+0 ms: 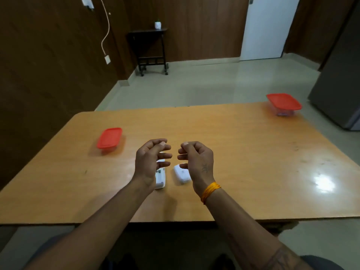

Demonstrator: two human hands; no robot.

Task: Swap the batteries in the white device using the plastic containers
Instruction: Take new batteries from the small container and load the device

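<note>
The white device (161, 177) lies on the tabletop (233, 152), its detached cover (182, 173) just beside; above them the left hand (150, 160) and right hand (196, 160) hover, fingers loosely curled, empty; two red-lidded containers (109, 137) (283, 102) sit well apart

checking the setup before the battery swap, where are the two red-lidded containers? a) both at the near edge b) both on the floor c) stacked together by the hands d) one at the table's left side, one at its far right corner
d: one red-lidded container sits left of the hands, the other container at the table's far right corner.
</note>
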